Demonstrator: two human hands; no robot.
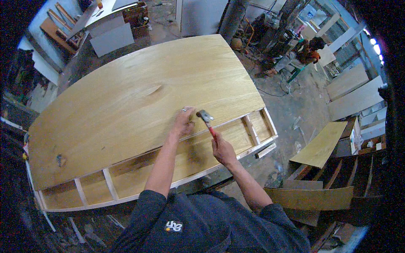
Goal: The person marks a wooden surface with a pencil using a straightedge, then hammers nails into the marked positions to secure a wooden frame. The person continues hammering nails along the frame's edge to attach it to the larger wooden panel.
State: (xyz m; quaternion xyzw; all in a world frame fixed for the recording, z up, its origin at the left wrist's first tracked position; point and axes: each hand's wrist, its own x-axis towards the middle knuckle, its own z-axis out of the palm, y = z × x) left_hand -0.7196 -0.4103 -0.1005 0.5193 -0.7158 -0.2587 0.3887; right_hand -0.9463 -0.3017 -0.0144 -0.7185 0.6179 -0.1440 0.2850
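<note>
Head camera: the right hand (224, 151) is clenched around the red handle of a hammer (208, 123), which it holds up over the near part of a broad plywood panel (126, 101). The hammer's handle runs from the grip away from the person and slightly left, with the metal head at the far end; the head lies roughly across the handle, and which end is the striking face cannot be told. Just left of the hammer head, the left hand (184, 123) is at the panel near its near edge, fingers bent and drawn together, a ring on one of them; whether they pinch something small cannot be told.

The panel lies flat in front of the person, its long axis running left to right and slanting away toward the right. It covers most of a wooden frame (110, 184), leaving a strip of open bays along the near side. There, the near rail (257, 146) follows the same slant, with short crosspieces set across it.

To the right, a loose plywood sheet (320, 143) leans at an angle, and farther back another person (306, 52) is low down at the upper right.
</note>
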